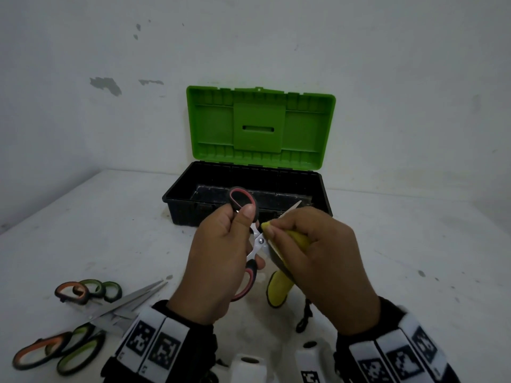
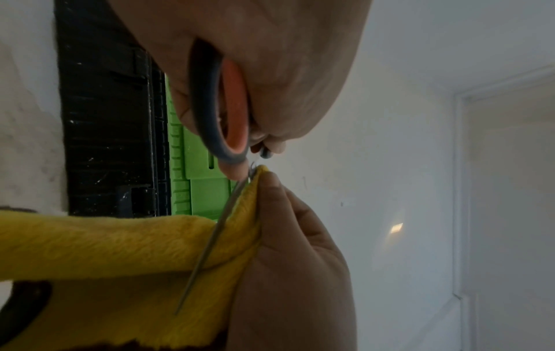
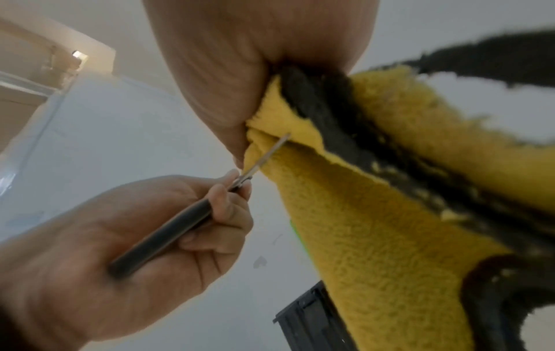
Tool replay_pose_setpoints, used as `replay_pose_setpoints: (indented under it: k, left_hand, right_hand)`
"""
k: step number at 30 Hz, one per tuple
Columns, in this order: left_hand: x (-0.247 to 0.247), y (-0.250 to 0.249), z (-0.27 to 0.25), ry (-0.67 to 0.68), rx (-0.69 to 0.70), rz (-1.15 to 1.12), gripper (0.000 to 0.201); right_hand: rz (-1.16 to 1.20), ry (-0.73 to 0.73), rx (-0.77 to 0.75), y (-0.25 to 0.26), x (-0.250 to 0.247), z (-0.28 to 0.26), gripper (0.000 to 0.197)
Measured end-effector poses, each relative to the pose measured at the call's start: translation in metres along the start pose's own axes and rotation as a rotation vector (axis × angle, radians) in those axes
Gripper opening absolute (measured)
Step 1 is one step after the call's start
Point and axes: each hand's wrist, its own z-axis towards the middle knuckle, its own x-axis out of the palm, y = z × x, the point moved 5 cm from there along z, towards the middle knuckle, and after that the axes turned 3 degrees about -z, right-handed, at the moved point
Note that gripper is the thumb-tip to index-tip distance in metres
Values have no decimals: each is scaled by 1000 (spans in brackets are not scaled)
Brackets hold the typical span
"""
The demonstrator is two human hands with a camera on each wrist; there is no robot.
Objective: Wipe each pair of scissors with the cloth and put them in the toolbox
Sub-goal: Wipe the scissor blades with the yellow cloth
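Observation:
My left hand point(image 1: 221, 252) grips the black-and-red handles of a pair of scissors point(image 1: 255, 239) held above the table in front of the toolbox. My right hand point(image 1: 312, 244) pinches a yellow cloth point(image 1: 279, 288) with black trim around the blade near the pivot. The blade tip point(image 1: 297, 205) pokes out past the right fingers. In the left wrist view the blade point(image 2: 210, 239) lies along the yellow cloth point(image 2: 120, 247). In the right wrist view the cloth point(image 3: 360, 213) folds over the blade point(image 3: 267, 154). The toolbox point(image 1: 249, 200) is black with its green lid point(image 1: 260, 125) standing up.
Several more scissors point(image 1: 83, 313) with orange and green handles lie piled at the front left of the white table point(image 1: 414, 258). The toolbox stands at the back against a white wall. White devices point(image 1: 249, 369) sit at the near edge between my wrists.

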Motion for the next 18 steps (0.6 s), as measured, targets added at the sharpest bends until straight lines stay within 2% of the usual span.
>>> replay_pose_setpoints:
  k: [2,7,11,15,18]
  left_hand:
    - [-1,1,-1,-2,-5,8,40]
    - [0,2,-1,11,-7,6,42]
    - [-2,5,-2,-7,-19,-8,42]
    - [1,4,-4,5,-26,-27,39]
    - [0,3,-5,9,-37,-48,38]
  right_hand:
    - [-10,15,-22,1,-1,-1,5]
    - [10,-113,113,-14,-11,2,5]
    - [62,-21,119,-9,-3,-2,4]
    - [106,-79,247,-22,-12,2,5]
    - [117,-65,223,-15,-9,-1,4]
